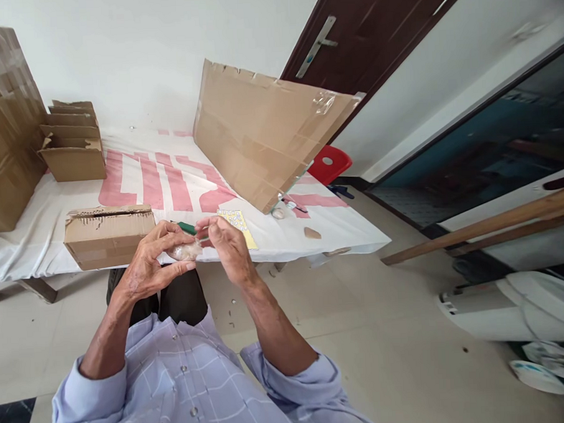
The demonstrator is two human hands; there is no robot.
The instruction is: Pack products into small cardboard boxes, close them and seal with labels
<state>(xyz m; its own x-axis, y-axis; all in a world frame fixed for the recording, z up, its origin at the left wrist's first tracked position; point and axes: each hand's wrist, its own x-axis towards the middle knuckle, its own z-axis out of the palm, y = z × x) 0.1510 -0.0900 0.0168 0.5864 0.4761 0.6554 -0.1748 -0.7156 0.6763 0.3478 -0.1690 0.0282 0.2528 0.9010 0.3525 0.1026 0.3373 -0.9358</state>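
Note:
My left hand (pixel 151 261) is closed around a small packet (pixel 184 249) in clear, shiny plastic, with something pale and pinkish-beige inside. Its thumb lies below the packet and its fingers above. Close to the packet's right end is my right hand (pixel 231 248), its fingers stretched out toward it and apart from the thumb; whether they touch the plastic I cannot tell. Just behind the packet a green object (pixel 187 227) shows, partly hidden by my hands. A yellow sheet with small pale stickers (pixel 240 224) lies on the table beyond my right hand.
A closed cardboard box (pixel 110 238) stands at the table's (pixel 358 233) front left. Behind it are open boxes (pixel 76 158) and a large carton (pixel 7 124). A big cardboard sheet (pixel 264 125) leans at the back. A red stool (pixel 331 164) stands beyond the table.

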